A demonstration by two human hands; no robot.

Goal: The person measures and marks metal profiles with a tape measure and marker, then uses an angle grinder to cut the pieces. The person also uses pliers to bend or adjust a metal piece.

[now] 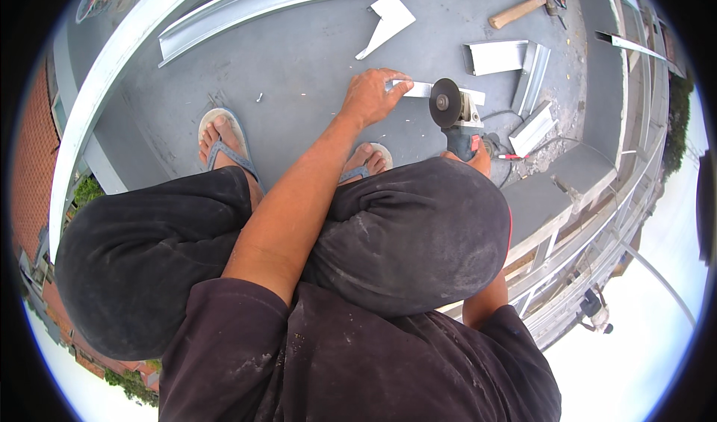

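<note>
My left hand point(376, 95) reaches out past my knees and pinches the left end of a short silvery metal channel piece point(421, 90) lying low over the grey floor. Just right of it, my right hand point(479, 159) is wrapped round the body of an angle grinder point(461, 140), partly hidden behind my right knee. The grinder's dark cutting disc point(444, 104) stands in front of the metal piece and covers its middle. From this view I cannot tell whether the disc touches the metal or is spinning.
Cut metal channel offcuts point(499, 57) lie at the right, with an angled scrap point(386, 23) and a long channel point(280, 7) farther off. A hammer point(517, 13) rests at far right. A low concrete ledge point(534, 202) edges the roof; another person point(597, 310) is beyond.
</note>
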